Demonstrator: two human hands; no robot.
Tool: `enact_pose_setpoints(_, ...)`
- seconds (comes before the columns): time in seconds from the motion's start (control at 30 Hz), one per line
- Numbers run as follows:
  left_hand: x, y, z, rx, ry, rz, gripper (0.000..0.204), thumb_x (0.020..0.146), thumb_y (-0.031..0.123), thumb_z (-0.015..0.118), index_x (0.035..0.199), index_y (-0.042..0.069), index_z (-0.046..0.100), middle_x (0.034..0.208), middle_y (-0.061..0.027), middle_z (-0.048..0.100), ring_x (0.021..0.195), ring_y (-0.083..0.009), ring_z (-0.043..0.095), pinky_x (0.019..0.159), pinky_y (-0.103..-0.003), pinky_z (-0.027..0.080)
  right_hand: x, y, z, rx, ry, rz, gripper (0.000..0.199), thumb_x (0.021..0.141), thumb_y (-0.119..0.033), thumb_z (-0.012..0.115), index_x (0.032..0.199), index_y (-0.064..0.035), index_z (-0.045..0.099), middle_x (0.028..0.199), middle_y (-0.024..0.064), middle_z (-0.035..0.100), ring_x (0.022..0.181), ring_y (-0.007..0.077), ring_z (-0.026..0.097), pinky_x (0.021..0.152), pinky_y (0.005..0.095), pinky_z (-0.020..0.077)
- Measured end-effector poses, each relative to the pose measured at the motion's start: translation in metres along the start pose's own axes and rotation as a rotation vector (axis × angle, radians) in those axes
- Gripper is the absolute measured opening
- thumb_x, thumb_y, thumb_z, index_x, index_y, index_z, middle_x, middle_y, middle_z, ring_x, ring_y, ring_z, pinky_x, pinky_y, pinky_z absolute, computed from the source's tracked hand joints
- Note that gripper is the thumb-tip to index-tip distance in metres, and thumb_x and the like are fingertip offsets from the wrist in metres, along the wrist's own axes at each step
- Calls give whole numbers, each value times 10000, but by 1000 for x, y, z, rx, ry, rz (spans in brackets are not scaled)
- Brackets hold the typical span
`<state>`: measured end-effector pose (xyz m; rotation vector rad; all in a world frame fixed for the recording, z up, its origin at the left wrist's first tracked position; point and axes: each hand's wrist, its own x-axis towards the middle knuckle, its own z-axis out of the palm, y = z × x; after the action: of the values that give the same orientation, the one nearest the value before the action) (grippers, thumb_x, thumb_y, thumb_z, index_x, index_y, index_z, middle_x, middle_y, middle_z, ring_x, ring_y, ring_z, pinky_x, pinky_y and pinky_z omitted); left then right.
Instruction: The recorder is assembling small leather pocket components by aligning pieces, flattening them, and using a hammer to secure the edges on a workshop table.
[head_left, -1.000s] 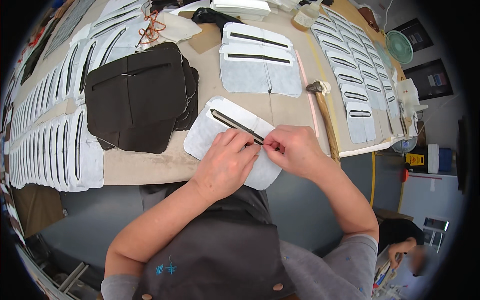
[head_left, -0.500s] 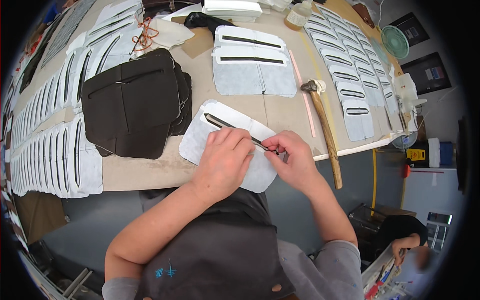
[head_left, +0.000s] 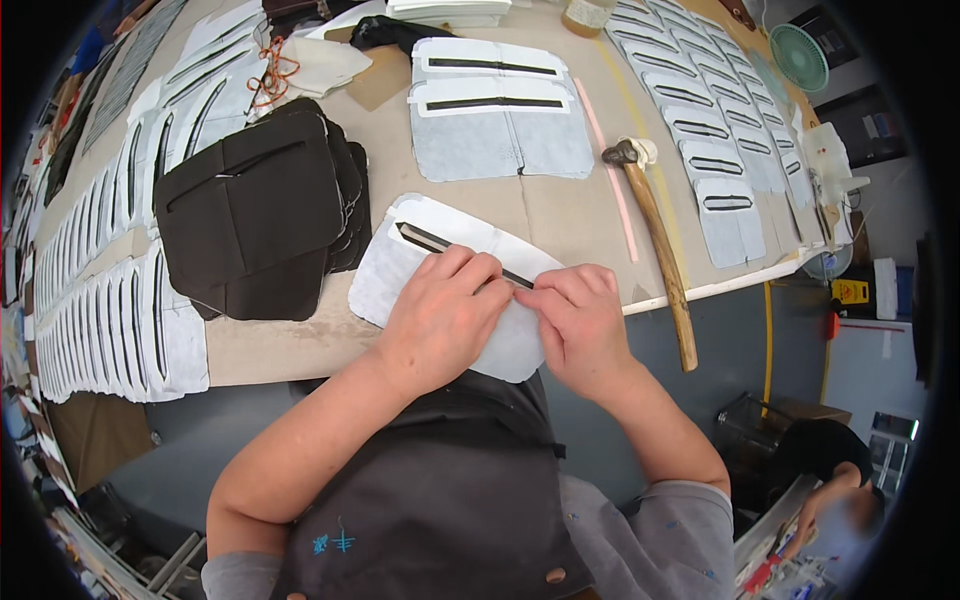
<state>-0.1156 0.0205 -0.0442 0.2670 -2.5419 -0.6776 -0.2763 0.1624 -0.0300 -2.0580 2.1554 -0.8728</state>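
Observation:
A pale grey panel [head_left: 385, 275] with rounded corners lies at the table's near edge, partly overhanging it. A white strip crosses it, with a black-edged slot [head_left: 425, 240] running diagonally. My left hand [head_left: 447, 318] is on the panel, its bent fingers close together over the middle of the slot, gripping there. At the slot's right part, the thumb and fingers of my right hand [head_left: 585, 325] pinch the black edge. The two hands nearly meet, and they hide part of the slot and the panel's right end.
Dark brown slotted panels [head_left: 250, 200] are stacked on the left. Two grey-white slotted panels [head_left: 465, 150] overlap ahead. A wooden-handled hammer [head_left: 655, 250] overhangs the right edge beside a pink strip [head_left: 610, 175]. Overlapping rows of slotted pieces [head_left: 715, 165] line both sides. Another person [head_left: 820, 480] is at lower right.
My right hand has shifted slightly toward the left hand along the slot, its fingers more folded. The left hand stays on the panel. The whole view has shifted a little.

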Motion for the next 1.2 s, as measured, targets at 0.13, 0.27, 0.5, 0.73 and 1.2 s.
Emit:
enact_pose_setpoints(0.13, -5, -2, 1, -47, 14, -3, 205, 815, 50, 766, 1014, 45, 718, 1041, -58, 645, 987, -281, 597, 860, -395, 490, -6, 7, -11, 159, -48, 137, 293, 798, 31, 724, 1055, -108, 724, 1008, 43, 660, 976, 268, 593, 927, 396, 410)
enact_pose_setpoints(0.27, 0, 1, 0, -53, 18, -11, 256, 815, 33, 755, 1068, 49, 722, 1030, -58, 651, 980, -279, 603, 858, -396, 492, -6, 6, -10, 231, -33, 191, 307, 797, 36, 718, 1068, -109, 723, 1001, 43, 658, 980, 268, 589, 933, 401, 406)
enact_pose_setpoints(0.5, -1, 3, -1, 50, -10, 42, 324, 759, 9, 719, 1077, 71, 726, 1021, -33, 656, 977, -256, 607, 854, -390, 491, -9, 5, -4, 161, -12, 107, 290, 805, 26, 721, 1061, -110, 733, 982, 42, 653, 971, 270, 587, 932, 405, 413)
enact_pose_setpoints(0.73, -1, 2, -1, 74, -51, 57, 332, 817, 80, 641, 1140, 65, 717, 977, -36, 603, 995, -233, 589, 881, -360, 479, -15, 10, -8, 247, 41, 231, 299, 793, -9, 778, 1069, -117, 736, 1036, 39, 679, 996, 262, 610, 942, 407, 420)
enact_pose_setpoints(1.2, -1, 10, -4, 158, -147, 73, 360, 809, 82, 650, 1158, 88, 736, 1011, -45, 596, 1032, -240, 576, 925, -374, 454, -23, 10, -5, 177, 33, 140, 285, 792, 6, 777, 1041, -134, 771, 1008, 11, 629, 959, 232, 576, 921, 394, 399)
